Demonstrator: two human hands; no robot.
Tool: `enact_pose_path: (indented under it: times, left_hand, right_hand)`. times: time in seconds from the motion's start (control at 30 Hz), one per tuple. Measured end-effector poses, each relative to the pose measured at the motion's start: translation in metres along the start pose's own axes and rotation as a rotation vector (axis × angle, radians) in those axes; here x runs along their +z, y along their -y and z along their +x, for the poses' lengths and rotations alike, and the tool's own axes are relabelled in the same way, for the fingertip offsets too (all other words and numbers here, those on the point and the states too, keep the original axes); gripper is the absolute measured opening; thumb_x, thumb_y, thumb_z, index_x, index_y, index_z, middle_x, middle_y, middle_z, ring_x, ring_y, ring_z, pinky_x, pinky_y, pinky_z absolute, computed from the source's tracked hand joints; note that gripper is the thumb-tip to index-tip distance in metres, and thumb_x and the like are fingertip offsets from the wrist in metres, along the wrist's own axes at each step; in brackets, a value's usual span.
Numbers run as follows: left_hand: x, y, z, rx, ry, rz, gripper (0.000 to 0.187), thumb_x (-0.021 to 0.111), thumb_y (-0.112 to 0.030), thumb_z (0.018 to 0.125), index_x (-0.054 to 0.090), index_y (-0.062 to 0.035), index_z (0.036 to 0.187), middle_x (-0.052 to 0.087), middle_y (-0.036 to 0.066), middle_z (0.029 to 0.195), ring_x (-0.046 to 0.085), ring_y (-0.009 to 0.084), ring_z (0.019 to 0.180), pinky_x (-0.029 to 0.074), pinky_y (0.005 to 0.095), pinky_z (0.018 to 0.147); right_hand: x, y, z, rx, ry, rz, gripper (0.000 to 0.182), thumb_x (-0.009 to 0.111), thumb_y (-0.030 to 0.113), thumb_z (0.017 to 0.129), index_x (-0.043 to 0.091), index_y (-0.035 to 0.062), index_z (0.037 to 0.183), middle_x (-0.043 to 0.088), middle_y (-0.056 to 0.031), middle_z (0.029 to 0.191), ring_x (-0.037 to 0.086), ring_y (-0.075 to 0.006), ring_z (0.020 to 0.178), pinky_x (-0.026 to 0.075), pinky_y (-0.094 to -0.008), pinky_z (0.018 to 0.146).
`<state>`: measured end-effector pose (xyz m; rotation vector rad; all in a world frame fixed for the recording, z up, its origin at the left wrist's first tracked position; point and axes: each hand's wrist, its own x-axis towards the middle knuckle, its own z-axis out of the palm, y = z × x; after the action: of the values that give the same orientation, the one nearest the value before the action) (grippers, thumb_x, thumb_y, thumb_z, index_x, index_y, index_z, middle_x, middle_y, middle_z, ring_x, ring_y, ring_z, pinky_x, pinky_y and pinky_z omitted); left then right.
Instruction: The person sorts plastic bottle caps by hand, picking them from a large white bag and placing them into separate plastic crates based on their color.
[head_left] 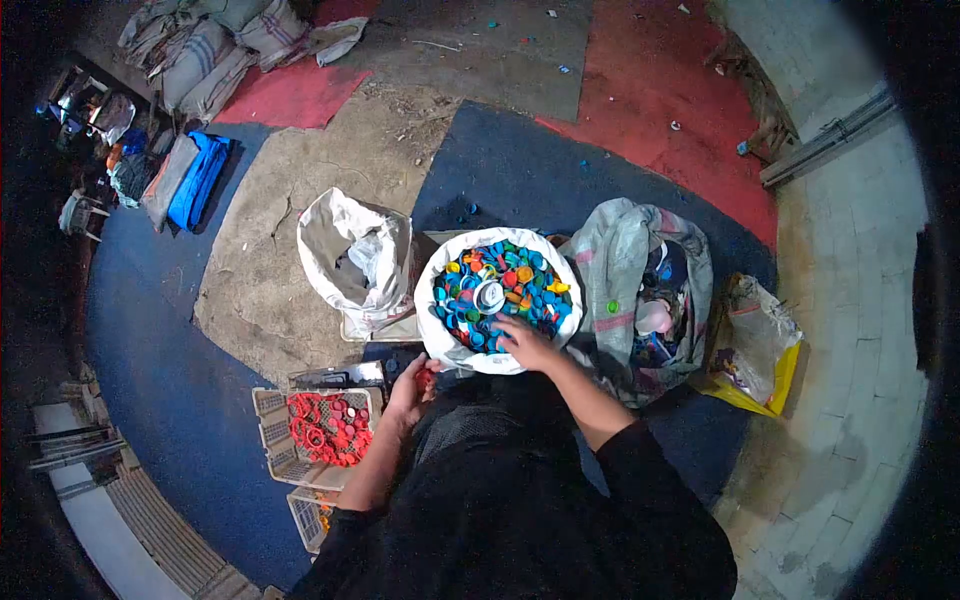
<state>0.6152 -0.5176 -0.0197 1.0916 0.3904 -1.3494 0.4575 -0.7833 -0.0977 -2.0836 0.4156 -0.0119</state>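
Note:
A white sack (440,335) full of mixed coloured bottle caps (497,280) stands in front of me. My right hand (526,343) rests palm down on the caps at the sack's near rim, fingers spread among them. My left hand (410,388) hovers beside the sack's near left edge with a small red cap pinched in its fingers, just right of a pale plastic crate (275,445) that holds red caps (330,428).
An open white sack (352,262) stands to the left. A grey cloth sack (625,270) with mixed items lies to the right, and a yellow bag (755,350) beyond it. Stuffed sacks (215,55) lie far back left. Another crate (312,515) sits below.

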Motion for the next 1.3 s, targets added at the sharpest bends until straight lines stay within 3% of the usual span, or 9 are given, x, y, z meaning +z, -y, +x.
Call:
enact_pose_path:
  times: [0.1, 0.23, 0.33, 0.37, 0.47, 0.67, 1.1, 1.2, 1.3]
  left_hand:
    - [0.016, -0.006, 0.015, -0.058, 0.104, 0.207, 0.043, 0.049, -0.043, 0.103, 0.069, -0.0085, 0.12, 0.061, -0.004, 0.071, 0.044, 0.0065, 0.049, 0.034, 0.0223, 0.046]
    - [0.033, 0.002, 0.04, 0.037, -0.042, 0.771, 0.036, 0.056, -0.037, 0.102, 0.077, -0.0078, 0.105, 0.063, -0.003, 0.069, 0.046, 0.0072, 0.051, 0.036, 0.0264, 0.049]
    - [0.013, 0.03, 0.06, 0.352, 0.023, 0.868, 0.035, 0.058, -0.035, 0.101, 0.079, -0.0071, 0.096, 0.066, -0.001, 0.07, 0.045, 0.0056, 0.052, 0.037, 0.0271, 0.05]
    - [0.007, 0.033, 0.063, 0.359, 0.017, 0.921, 0.036, 0.058, -0.036, 0.101, 0.078, -0.0056, 0.095, 0.069, 0.002, 0.074, 0.052, 0.0076, 0.057, 0.042, 0.029, 0.055]
    - [-0.009, 0.048, 0.07, 0.505, 0.005, 1.074, 0.037, 0.058, -0.035, 0.101, 0.077, -0.004, 0.096, 0.075, 0.01, 0.081, 0.068, 0.0157, 0.069, 0.052, 0.0341, 0.067]
    - [0.008, 0.031, 0.053, 0.486, -0.032, 1.44, 0.04, 0.06, -0.044, 0.097, 0.076, -0.0073, 0.101, 0.071, 0.021, 0.087, 0.072, 0.0346, 0.088, 0.054, 0.0408, 0.075]
    - [0.004, 0.032, 0.05, 0.412, -0.037, 1.321, 0.042, 0.057, -0.046, 0.099, 0.075, -0.0089, 0.102, 0.073, 0.019, 0.091, 0.071, 0.0346, 0.093, 0.053, 0.0423, 0.081]
    - [0.006, 0.031, 0.047, 0.398, -0.045, 1.277, 0.042, 0.057, -0.045, 0.099, 0.075, -0.0079, 0.101, 0.074, 0.017, 0.089, 0.072, 0.0306, 0.091, 0.053, 0.0403, 0.082]
    - [0.002, 0.034, 0.049, 0.38, -0.038, 1.193, 0.043, 0.057, -0.044, 0.1, 0.076, -0.0057, 0.098, 0.074, 0.013, 0.084, 0.071, 0.0246, 0.084, 0.052, 0.0378, 0.08]
  right_hand:
    - [-0.017, 0.01, 0.022, 0.003, -0.089, -0.113, 0.034, 0.064, 0.016, 0.091, 0.065, 0.0077, 0.123, 0.053, -0.0114, 0.144, 0.05, -0.0326, 0.131, 0.038, -0.0438, 0.111]
    - [-0.028, 0.042, 0.03, 0.065, -0.484, -0.259, 0.024, 0.063, 0.008, 0.087, 0.069, 0.0054, 0.11, 0.062, -0.0126, 0.131, 0.06, -0.034, 0.116, 0.047, -0.0448, 0.099]
    - [-0.016, 0.042, 0.021, -0.059, -0.361, -0.193, 0.016, 0.062, 0.005, 0.086, 0.07, 0.0057, 0.1, 0.069, -0.011, 0.113, 0.061, -0.0326, 0.108, 0.047, -0.047, 0.095]
    - [-0.004, 0.038, 0.014, -0.03, -0.17, -0.124, 0.015, 0.064, 0.007, 0.086, 0.071, 0.0074, 0.098, 0.071, -0.0083, 0.103, 0.062, -0.0308, 0.105, 0.047, -0.0457, 0.094]
    - [0.002, 0.028, -0.002, -0.111, 0.138, -0.291, 0.016, 0.064, 0.012, 0.086, 0.072, 0.0095, 0.1, 0.071, -0.0055, 0.109, 0.062, -0.0286, 0.104, 0.047, -0.0427, 0.094]
    - [-0.002, 0.017, -0.001, 0.023, 0.058, -0.588, 0.034, 0.071, 0.033, 0.082, 0.072, 0.0144, 0.111, 0.066, -0.002, 0.117, 0.056, -0.0251, 0.111, 0.041, -0.0464, 0.097]
    - [0.007, 0.038, 0.009, 0.211, 0.08, -0.716, 0.04, 0.08, 0.028, 0.069, 0.07, 0.0105, 0.103, 0.064, -0.0065, 0.116, 0.06, -0.0294, 0.11, 0.046, -0.0504, 0.092]
    - [-0.008, 0.034, 0.005, 0.241, 0.036, -0.278, 0.038, 0.082, 0.021, 0.065, 0.068, 0.0082, 0.098, 0.067, -0.0068, 0.104, 0.065, -0.0297, 0.096, 0.051, -0.0462, 0.082]
    - [-0.019, 0.029, -0.004, 0.346, -0.024, 0.02, 0.036, 0.085, 0.014, 0.065, 0.064, 0.006, 0.093, 0.065, -0.0046, 0.086, 0.065, -0.0165, 0.084, 0.051, -0.0341, 0.075]
